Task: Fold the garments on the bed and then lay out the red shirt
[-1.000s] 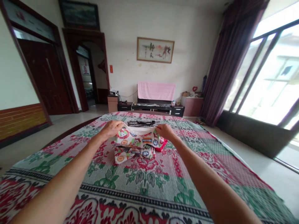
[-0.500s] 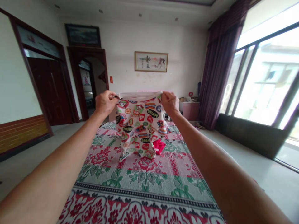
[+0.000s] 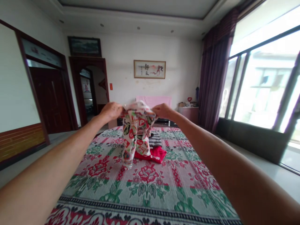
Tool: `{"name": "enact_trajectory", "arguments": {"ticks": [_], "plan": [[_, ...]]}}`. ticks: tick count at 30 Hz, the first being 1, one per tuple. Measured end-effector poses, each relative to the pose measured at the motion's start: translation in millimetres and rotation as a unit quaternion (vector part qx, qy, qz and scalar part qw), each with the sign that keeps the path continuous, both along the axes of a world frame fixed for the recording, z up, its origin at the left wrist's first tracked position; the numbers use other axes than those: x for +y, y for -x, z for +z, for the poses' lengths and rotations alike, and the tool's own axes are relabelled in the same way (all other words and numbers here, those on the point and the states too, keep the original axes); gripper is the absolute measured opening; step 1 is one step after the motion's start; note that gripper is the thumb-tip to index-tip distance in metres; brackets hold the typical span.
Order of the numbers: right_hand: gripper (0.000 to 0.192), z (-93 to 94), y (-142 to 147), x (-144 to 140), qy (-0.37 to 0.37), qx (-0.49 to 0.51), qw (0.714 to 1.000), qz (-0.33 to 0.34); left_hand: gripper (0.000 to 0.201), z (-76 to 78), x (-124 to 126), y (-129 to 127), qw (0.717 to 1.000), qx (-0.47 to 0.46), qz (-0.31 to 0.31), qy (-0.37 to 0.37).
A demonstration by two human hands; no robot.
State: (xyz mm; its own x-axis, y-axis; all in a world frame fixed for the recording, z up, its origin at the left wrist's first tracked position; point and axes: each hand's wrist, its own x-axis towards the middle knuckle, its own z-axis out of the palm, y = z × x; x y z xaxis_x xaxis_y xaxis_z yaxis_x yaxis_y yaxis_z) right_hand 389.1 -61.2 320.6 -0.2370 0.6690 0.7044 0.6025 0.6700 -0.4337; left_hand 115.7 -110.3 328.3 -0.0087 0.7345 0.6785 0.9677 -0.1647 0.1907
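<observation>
My left hand [image 3: 112,110] and my right hand [image 3: 162,110] hold up a small white garment with colourful patches [image 3: 135,131] by its top edge, above the bed. The two hands are close together, so the cloth hangs bunched and narrow between them. Its lower end dangles just over the floral bedspread [image 3: 145,184]. Behind it on the bed lie a red garment [image 3: 154,154] and a black-and-white striped garment [image 3: 155,140].
A pink cloth covers a low dark TV cabinet [image 3: 161,100] against the far wall. Dark wooden doors [image 3: 52,97] stand at the left. Purple curtains [image 3: 214,78] and large windows [image 3: 262,84] fill the right side. Bare floor surrounds the bed.
I lifted the patched garment off the bed and held it spread wide; now my hands have come together and the cloth hangs bunched. The red garment beneath is uncovered.
</observation>
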Motion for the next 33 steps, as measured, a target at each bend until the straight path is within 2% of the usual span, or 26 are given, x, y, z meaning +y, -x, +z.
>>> {"name": "enact_trajectory", "arguments": {"ticks": [1, 2, 4, 6, 9, 12, 16, 18, 20, 24, 28, 33], "plan": [[0.025, -3.3, 2, -1, 0.033, -0.019, 0.999, 0.035, 0.027, -3.9, 1, -2, 0.999, 0.012, -0.013, 0.036], [0.024, -6.7, 5, -1, 0.050, -0.011, 0.997, 0.063, 0.027, -7.6, 3, -3, 0.999, 0.007, -0.015, 0.042], [0.026, -11.5, 9, -2, 0.047, 0.055, 0.993, 0.089, 0.029, -13.0, 3, -5, 0.998, -0.056, 0.007, 0.000], [0.026, -13.6, 12, -4, 0.058, 0.068, 0.991, 0.102, 0.030, -14.9, 2, -8, 0.991, -0.136, -0.008, 0.008], [0.022, -14.9, 16, -8, 0.095, 0.036, 0.986, 0.136, 0.026, -14.3, -1, -14, 0.961, -0.241, -0.108, 0.079], [0.022, -17.2, 26, -14, 0.089, 0.087, 0.975, 0.181, 0.027, -14.7, -6, -19, 0.921, -0.332, -0.189, 0.078], [0.020, -21.4, 45, -23, 0.104, 0.128, 0.963, 0.211, 0.037, -20.0, -16, -27, 0.880, -0.336, -0.299, 0.152], [0.019, -23.7, 54, -26, 0.121, 0.166, 0.951, 0.232, 0.043, -22.6, -20, -33, 0.870, -0.323, -0.325, 0.180], [0.021, -26.5, 61, -28, 0.139, 0.194, 0.936, 0.259, 0.042, -23.5, -22, -39, 0.879, -0.314, -0.309, 0.182], [0.027, -32.8, 66, -29, 0.160, 0.228, 0.911, 0.303, 0.034, -21.0, -22, -45, 0.912, -0.298, -0.247, 0.134], [0.026, -37.2, 66, -28, 0.175, 0.248, 0.902, 0.306, 0.028, -20.0, -24, -43, 0.908, -0.277, -0.266, 0.166], [0.025, -42.8, 68, -29, 0.192, 0.246, 0.892, 0.328, 0.021, -24.3, -30, -45, 0.917, -0.276, -0.241, 0.159]]}}
